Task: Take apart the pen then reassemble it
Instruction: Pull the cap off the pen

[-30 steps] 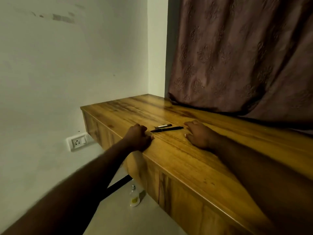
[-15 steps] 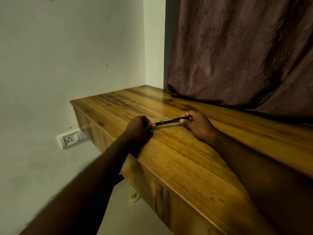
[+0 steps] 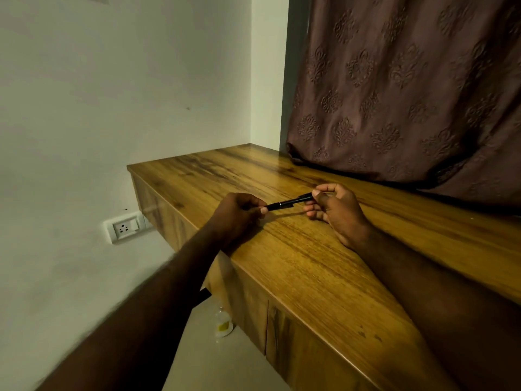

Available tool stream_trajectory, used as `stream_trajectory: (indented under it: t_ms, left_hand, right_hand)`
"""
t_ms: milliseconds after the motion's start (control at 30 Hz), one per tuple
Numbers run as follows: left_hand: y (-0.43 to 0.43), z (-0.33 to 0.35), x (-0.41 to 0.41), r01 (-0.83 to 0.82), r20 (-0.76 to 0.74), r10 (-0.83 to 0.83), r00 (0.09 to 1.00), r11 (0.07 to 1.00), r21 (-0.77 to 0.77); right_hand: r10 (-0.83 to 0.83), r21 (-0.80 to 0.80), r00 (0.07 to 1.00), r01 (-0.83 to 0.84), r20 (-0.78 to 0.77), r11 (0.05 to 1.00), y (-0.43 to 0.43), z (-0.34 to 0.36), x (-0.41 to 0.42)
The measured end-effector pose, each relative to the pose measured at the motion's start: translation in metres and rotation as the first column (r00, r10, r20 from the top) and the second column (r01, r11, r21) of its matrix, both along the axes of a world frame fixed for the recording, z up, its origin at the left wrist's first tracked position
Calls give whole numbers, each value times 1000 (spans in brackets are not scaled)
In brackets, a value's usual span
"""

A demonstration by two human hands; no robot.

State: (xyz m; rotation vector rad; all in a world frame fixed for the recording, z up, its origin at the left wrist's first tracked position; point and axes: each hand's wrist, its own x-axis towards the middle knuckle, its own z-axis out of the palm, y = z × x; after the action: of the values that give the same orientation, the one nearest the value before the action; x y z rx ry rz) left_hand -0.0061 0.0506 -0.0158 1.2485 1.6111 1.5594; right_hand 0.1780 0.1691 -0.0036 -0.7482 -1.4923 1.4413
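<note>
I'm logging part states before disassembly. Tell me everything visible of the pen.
The pen is slim and black, plastic by its look, with a thin pale ring across the barrel nearer its left end. It looks in one piece; both ends are hidden by fingers. It is held just above the wooden desk, nearly level, its right end slightly higher. The left hand pinches its left end, the right hand its right end. Its shadow falls on the desk below.
</note>
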Motion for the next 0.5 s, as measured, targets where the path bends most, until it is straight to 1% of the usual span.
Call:
stream_trajectory:
  t_ms: [200,267,333,367,433,467,500]
  left_hand:
    - [-6,3,14,58,58,-56,997,997,-45]
    - [-6,2,17,49,32,-48,998,998,-39]
    - [-4,1,15,-7,-12,6,1000,1000,-26]
    - [-4,-1,13,-34,-5,34,999,999,-5]
    - [-5,-2,10,-79,114,76,991,996,29]
    - [-5,-3,8,-105,145,99,984,994,31]
    - [-6,-3,5,-138,130,132,983,990,38]
  right_hand:
    - [-149,40,989,149,-12,988,-2,-3,-6]
    - [-174,50,985,175,-15,983,-3,-3,-9]
    - [-150,44,989,151,-20,988,-4,-3,-10]
    - [-117,35,993,118,-23,992,-5,-4,-10]
    - [-26,19,1000,26,-16,999,-7,-4,-8]
    - [24,10,1000,-24,0,1000,-8,-4,-6]
    - [67,9,997,-67,26,998,-8,-3,-4]
